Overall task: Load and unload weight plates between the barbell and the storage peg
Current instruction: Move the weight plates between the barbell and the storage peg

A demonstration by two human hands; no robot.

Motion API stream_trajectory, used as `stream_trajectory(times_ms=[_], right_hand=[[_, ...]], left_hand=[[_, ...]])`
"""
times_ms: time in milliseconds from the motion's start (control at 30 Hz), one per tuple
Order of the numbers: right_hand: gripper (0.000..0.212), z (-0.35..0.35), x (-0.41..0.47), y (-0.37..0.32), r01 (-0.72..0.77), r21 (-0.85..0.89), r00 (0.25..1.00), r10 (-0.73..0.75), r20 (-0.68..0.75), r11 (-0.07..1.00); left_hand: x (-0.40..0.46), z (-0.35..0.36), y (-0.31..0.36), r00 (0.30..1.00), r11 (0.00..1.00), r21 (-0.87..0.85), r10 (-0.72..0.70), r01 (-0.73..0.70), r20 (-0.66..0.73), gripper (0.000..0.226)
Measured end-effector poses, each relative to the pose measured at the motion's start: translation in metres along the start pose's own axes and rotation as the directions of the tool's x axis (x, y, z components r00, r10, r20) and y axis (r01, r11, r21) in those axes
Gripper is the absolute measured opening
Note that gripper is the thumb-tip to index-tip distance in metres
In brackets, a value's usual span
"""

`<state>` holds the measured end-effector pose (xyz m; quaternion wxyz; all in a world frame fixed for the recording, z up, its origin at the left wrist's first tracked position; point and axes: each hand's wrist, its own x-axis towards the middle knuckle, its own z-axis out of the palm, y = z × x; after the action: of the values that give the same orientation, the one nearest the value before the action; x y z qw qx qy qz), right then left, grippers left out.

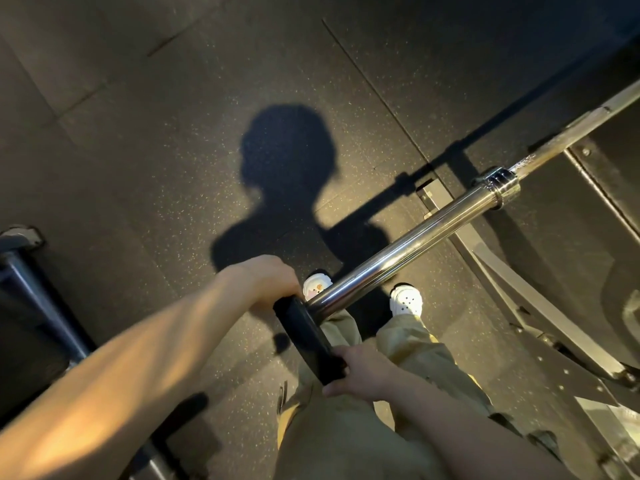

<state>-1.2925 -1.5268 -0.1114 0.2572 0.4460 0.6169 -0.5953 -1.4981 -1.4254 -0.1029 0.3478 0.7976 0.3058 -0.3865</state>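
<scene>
A black weight plate (306, 336) sits edge-on at the near end of the chrome barbell sleeve (408, 251), which runs up and right to its collar (500, 187). My left hand (268, 284) grips the plate's upper edge, fingers curled over the rim. My right hand (360, 374) grips the plate's lower edge from the near side. The sleeve's tip is hidden behind the plate. No storage peg is plainly visible.
The bar's thin shaft (571, 142) continues up right over a dark rack frame (540, 327). A dark metal stand (31, 282) is at the left. Speckled black rubber floor (156, 168) lies ahead. My feet in white shoes (405, 299) stand under the sleeve.
</scene>
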Motion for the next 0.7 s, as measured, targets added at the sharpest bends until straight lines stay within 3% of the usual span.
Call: stream_trajectory(times_ms=[100, 167, 233, 267, 300, 333, 367, 400, 433, 467, 500, 567, 633, 700], right_hand=[[0.048, -0.005, 0.001, -0.004, 0.016, 0.001, 1.0, -0.016, 0.002, 1.0], [0.045, -0.013, 0.004, -0.01, 0.04, -0.013, 0.999, -0.04, 0.01, 0.999], [0.042, -0.019, 0.008, -0.019, 0.06, -0.033, 0.998, -0.06, -0.004, 0.998], [0.04, -0.021, 0.011, -0.022, 0.064, -0.042, 0.998, -0.064, -0.017, 0.997], [0.04, -0.023, 0.013, -0.026, 0.064, -0.055, 0.997, -0.066, -0.032, 0.996], [0.04, -0.024, 0.016, -0.03, 0.063, -0.072, 0.997, -0.066, -0.038, 0.995], [0.039, -0.025, 0.018, -0.034, 0.063, -0.078, 0.997, -0.066, -0.043, 0.995], [0.036, -0.025, 0.021, -0.037, 0.064, -0.072, 0.997, -0.068, -0.044, 0.995], [0.034, -0.025, 0.024, -0.041, 0.068, -0.062, 0.997, -0.071, -0.043, 0.996], [0.033, -0.025, 0.026, -0.043, 0.071, -0.047, 0.996, -0.073, -0.046, 0.996], [0.034, -0.024, 0.027, -0.045, 0.071, -0.03, 0.996, -0.073, -0.049, 0.997], [0.038, -0.02, 0.027, -0.045, 0.058, 0.025, 0.997, -0.057, -0.043, 0.998], [0.041, -0.016, 0.025, -0.042, 0.021, 0.098, 1.0, -0.019, -0.017, 0.995], [0.035, -0.013, 0.021, -0.039, 0.003, 0.196, 1.0, -0.007, 0.021, 0.981]], left_hand=[[-0.001, 0.006, -0.008, 0.996, 1.0, -0.004, -0.028, 0.027, -0.088, 0.018], [-0.003, 0.019, -0.014, 0.976, 0.99, -0.089, -0.121, 0.106, -0.183, 0.018], [-0.002, 0.045, -0.017, 0.9, 0.916, -0.341, -0.319, 0.212, -0.297, 0.023], [-0.002, 0.059, -0.014, 0.826, 0.81, -0.536, -0.46, 0.238, -0.327, 0.026], [-0.002, 0.069, -0.006, 0.732, 0.614, -0.754, -0.621, 0.233, -0.279, 0.032], [-0.001, 0.078, 0.005, 0.623, 0.305, -0.939, -0.769, 0.16, -0.144, 0.038], [-0.001, 0.081, 0.018, 0.528, -0.091, -0.996, -0.845, 0.011, 0.083, 0.039], [-0.002, 0.084, 0.031, 0.5, -0.437, -0.881, -0.813, -0.183, 0.299, 0.034], [-0.003, 0.085, 0.043, 0.539, -0.665, -0.667, -0.717, -0.337, 0.442, 0.026], [-0.005, 0.083, 0.053, 0.612, -0.78, -0.467, -0.621, -0.417, 0.49, 0.027], [-0.005, 0.081, 0.058, 0.677, -0.826, -0.354, -0.562, -0.438, 0.474, 0.039], [-0.002, 0.073, 0.063, 0.742, -0.848, -0.368, -0.518, -0.38, 0.427, 0.071], [0.002, 0.063, 0.061, 0.709, -0.808, -0.493, -0.551, -0.322, 0.441, 0.083], [0.004, 0.056, 0.058, 0.651, -0.762, -0.562, -0.609, -0.322, 0.453, 0.064]])
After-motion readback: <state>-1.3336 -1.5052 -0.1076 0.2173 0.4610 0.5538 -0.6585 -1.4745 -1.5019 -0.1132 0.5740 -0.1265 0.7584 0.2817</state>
